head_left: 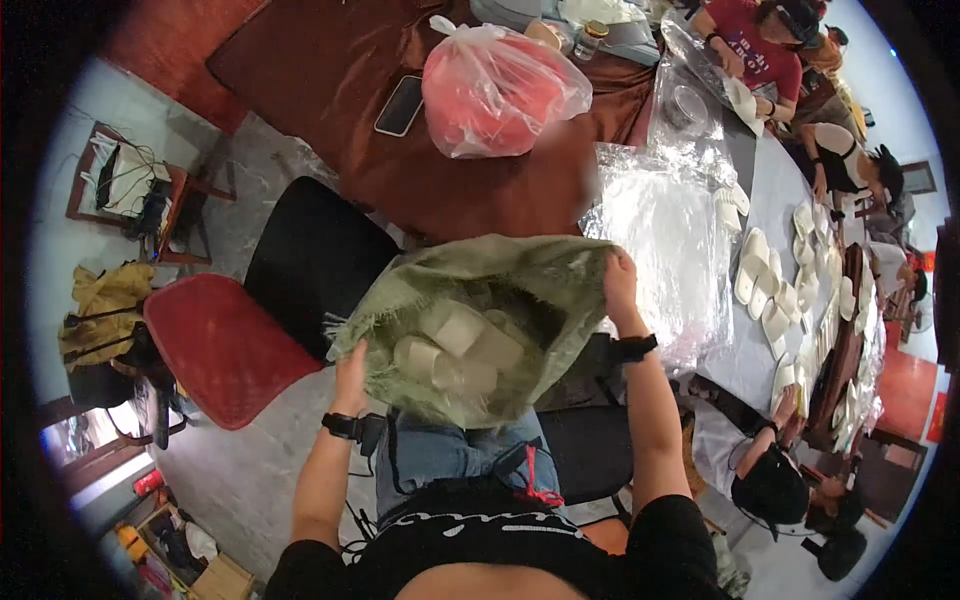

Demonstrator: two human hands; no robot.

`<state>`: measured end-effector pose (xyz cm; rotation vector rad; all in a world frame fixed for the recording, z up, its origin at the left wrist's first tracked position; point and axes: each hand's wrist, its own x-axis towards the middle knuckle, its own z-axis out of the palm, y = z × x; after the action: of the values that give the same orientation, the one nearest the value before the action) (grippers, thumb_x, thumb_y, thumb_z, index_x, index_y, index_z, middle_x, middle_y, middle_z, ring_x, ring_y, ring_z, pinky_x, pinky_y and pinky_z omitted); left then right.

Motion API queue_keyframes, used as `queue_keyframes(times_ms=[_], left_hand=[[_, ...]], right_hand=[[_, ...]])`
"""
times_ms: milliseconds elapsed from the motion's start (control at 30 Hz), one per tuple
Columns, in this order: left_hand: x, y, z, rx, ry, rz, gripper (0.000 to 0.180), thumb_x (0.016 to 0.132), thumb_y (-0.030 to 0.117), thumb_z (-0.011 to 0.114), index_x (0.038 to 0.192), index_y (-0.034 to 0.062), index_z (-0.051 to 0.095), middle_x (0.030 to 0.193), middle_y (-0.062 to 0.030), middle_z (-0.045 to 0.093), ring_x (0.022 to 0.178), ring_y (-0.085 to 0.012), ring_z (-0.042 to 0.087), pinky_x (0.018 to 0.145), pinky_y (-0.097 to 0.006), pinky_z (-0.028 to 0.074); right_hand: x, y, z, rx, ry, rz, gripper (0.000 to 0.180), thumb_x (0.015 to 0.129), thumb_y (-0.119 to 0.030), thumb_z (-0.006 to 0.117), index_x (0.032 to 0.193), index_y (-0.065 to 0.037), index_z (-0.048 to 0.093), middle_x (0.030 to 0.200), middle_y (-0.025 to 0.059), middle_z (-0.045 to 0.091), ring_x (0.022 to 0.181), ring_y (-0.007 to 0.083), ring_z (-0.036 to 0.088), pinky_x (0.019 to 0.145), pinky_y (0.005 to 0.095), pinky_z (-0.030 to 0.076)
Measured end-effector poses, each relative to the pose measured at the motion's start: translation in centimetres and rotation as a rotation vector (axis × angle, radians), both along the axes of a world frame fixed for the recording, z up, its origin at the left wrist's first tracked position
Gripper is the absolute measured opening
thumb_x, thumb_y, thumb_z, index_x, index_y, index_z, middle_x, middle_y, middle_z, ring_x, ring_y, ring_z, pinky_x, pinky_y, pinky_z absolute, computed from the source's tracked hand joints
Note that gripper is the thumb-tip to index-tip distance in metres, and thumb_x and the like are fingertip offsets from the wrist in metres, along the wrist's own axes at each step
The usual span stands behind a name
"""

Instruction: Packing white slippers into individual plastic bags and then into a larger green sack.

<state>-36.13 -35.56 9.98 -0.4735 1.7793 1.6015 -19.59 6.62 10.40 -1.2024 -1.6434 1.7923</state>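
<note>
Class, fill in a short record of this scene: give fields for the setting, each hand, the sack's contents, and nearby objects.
Setting: table under brown cloth, other people seated along it
Left hand: grips near edge of green woven sack
Right hand: grips far edge, holding the mouth open
Contents: white slippers
Nearby: pink plastic bag, phone, red chair

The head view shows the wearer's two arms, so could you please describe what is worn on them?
Both forearms are bare. A black band like a watch strap circles each wrist, one below the left hand and one below the right hand. The short sleeves of a black top cover the upper arms at the lower edge of the picture. No gloves or rings can be made out on the fingers.
</note>
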Motion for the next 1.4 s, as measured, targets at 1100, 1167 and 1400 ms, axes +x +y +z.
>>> queue_keyframes(times_ms=[1100, 1167, 1400], left_hand=[[0.0, 4.4, -3.9, -1.176, 0.526, -0.490, 0.059, 0.077, 0.025, 0.065, 0.126, 0.0001, 0.043, 0.130, -0.0266, 0.042, 0.119, -0.0424, 0.041, 0.093, -0.046, 0.037], [-0.5, 4.5, -6.6, -0.797, 0.967, -0.729, 0.074, 0.074, 0.026, 0.070, 0.134, 0.0083, 0.030, 0.137, -0.0209, 0.033, 0.124, -0.0400, 0.035, 0.098, -0.051, 0.031], [-2.6, 0.8, -21.9, -1.196, 0.745, -0.909, 0.057, 0.084, 0.020, 0.060, 0.135, 0.0104, 0.038, 0.130, -0.0220, 0.044, 0.120, -0.0384, 0.039, 0.097, -0.059, 0.029]], right_hand=[[-4.4, 1.9, -3.8, 0.728, -0.833, -0.035, 0.029, 0.093, -0.028, 0.042, 0.087, -0.004, 0.058, 0.083, 0.0208, 0.063, 0.078, 0.0399, 0.060, 0.066, 0.0505, 0.045], [-5.3, 1.4, -3.9, 0.760, -0.793, -0.027, 0.029, 0.093, -0.027, 0.042, 0.089, -0.004, 0.059, 0.083, 0.0207, 0.063, 0.079, 0.0394, 0.060, 0.068, 0.0499, 0.045], [-9.9, -2.1, -3.1, 0.682, -0.692, 0.032, 0.029, 0.092, -0.026, 0.043, 0.086, -0.002, 0.058, 0.088, 0.0183, 0.062, 0.081, 0.0386, 0.059, 0.070, 0.0488, 0.045]])
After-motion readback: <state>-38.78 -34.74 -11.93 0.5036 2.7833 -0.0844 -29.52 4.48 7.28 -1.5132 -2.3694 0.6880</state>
